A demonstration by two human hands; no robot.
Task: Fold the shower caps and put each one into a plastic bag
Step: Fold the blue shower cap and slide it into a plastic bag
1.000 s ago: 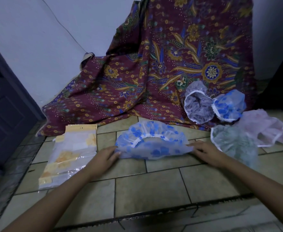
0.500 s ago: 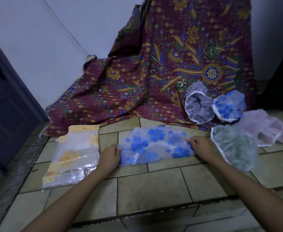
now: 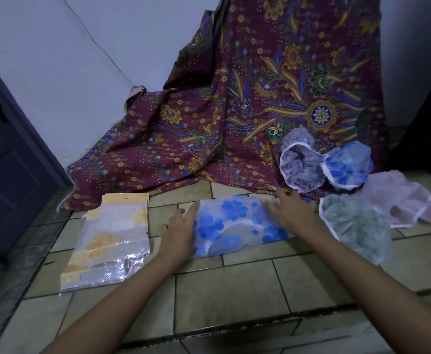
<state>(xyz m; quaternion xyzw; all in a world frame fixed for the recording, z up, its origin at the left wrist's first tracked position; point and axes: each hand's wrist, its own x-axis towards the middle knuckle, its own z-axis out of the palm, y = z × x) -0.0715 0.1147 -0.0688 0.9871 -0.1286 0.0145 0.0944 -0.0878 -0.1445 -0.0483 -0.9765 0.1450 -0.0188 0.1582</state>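
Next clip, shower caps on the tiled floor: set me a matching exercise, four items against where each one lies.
Items
1. flattened blue-flower cap
2. green cap
3. pink cap
4. plastic bags

Places
A. farthest right, beyond the green cap
B. pressed under the left hand and right hand
C. left of the left hand
D. just right of the right hand, nearer than the pink cap

Pairs: 1-B, 2-D, 3-A, 4-C
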